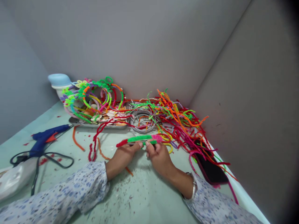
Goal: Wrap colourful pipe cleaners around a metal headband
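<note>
Both my hands pinch one band wrapped in fuzzy pipe cleaners (pixel 140 139), held level just above the pale green table (pixel 144 196). The band is red at its left tip, green along the middle and pink at the right. My left hand (pixel 125 155) grips it near the red and green end with fingers closed. My right hand (pixel 158 155) grips the green part close to the pink section, fingers closed too. A yellow loop (pixel 170 145) lies just right of my right hand.
A blue glue gun (pixel 44 139) with a black cord (pixel 53 158) lies at the left. A metal tray (pixel 98 123) holds decorated headbands (pixel 93 93) and shells. Bare wire bands (pixel 142 119), a heap of loose pipe cleaners (pixel 182 121) and a dark phone (pixel 211 169) lie right.
</note>
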A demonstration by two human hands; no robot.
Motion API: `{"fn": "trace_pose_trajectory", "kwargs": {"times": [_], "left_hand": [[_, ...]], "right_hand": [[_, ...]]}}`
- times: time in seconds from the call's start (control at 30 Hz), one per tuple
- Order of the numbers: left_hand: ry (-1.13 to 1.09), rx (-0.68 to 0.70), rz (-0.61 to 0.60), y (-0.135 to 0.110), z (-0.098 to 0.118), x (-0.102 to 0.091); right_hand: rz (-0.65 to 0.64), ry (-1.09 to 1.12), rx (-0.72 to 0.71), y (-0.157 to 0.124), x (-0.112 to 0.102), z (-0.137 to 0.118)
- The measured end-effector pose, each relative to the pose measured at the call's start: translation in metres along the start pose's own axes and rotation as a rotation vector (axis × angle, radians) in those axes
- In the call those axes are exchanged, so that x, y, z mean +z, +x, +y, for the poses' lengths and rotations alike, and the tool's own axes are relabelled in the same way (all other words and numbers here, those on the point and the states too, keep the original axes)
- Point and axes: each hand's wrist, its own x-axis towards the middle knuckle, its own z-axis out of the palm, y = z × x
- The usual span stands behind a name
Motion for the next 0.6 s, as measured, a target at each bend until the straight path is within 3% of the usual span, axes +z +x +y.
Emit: {"fn": "trace_pose_trajectory", "kwargs": {"times": [0.13,0.47,0.6], "left_hand": [[-0.094,-0.009,-0.037,0.0,-0.0022,0.0004],[-0.078,-0.077,-0.043,-0.0004,-0.0036,-0.0009],[-0.067,-0.002,-0.026,-0.0008,-0.0002,0.0001]], "right_hand": [[-0.004,0.014,-0.014,-0.0004,0.0009,0.001],[-0.003,-0.001,-0.009,0.0002,0.0018,0.003],[-0.014,0.034,-0.038,-0.0002,0.0027,0.0057]]}}
